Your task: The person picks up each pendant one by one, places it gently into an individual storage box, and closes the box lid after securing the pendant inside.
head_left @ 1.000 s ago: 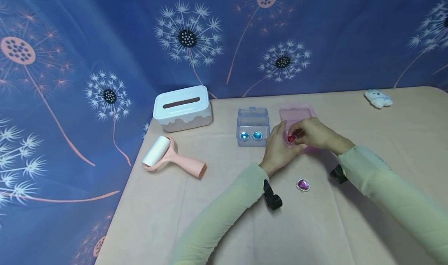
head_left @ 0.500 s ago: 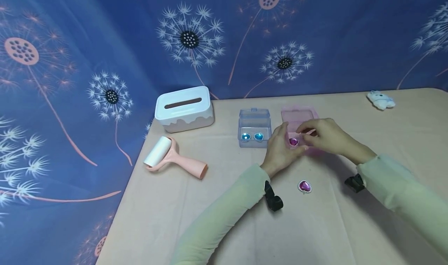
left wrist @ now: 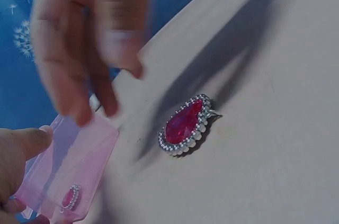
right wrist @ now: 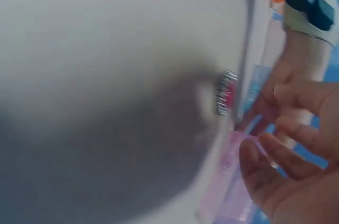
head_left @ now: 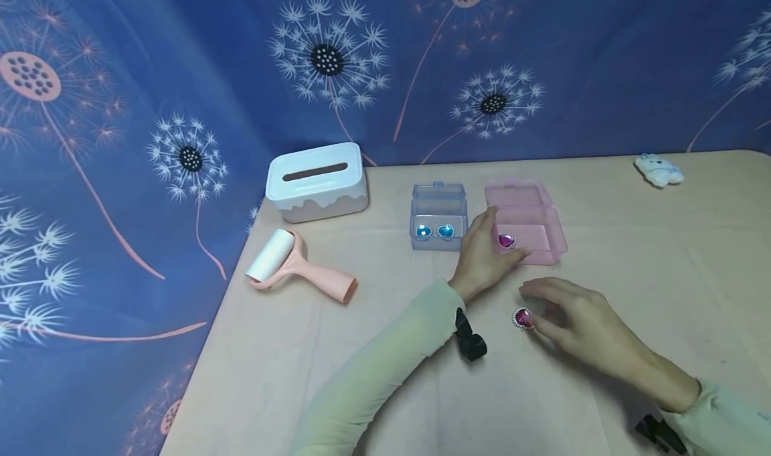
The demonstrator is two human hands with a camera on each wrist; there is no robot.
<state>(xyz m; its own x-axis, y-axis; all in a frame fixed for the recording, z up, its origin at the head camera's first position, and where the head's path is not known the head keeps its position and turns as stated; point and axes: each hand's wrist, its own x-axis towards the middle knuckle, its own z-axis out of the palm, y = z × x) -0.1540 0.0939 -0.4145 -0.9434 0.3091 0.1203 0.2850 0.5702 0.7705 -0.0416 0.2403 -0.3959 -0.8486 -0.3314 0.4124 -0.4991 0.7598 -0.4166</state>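
My left hand (head_left: 484, 255) grips the near left side of an open pink plastic box (head_left: 545, 242). Inside that box lies one magenta jewelled ring (head_left: 506, 241), at the left. On the cloth nearer to me sits another magenta ring (head_left: 523, 318), teardrop-shaped with a beaded rim; its band shows in the left wrist view (left wrist: 214, 113). My right hand (head_left: 587, 329) hovers over it with fingers loosely spread, holding nothing; thumb and ring appear close, and contact is unclear. To the left, an open bluish clear box (head_left: 438, 208) holds two blue jewelled pieces (head_left: 446, 232).
A white tissue box (head_left: 316, 181) stands at the back left. In front of it lies a pink-handled lint roller (head_left: 301, 268). A small white plush-like item (head_left: 659, 171) is at the far right. Behind the table hangs a blue dandelion-print cloth (head_left: 385, 74).
My right hand has let go of a magenta ring inside the pink box, then moved out toward me to above the loose ring. The left hand has stayed at the box.
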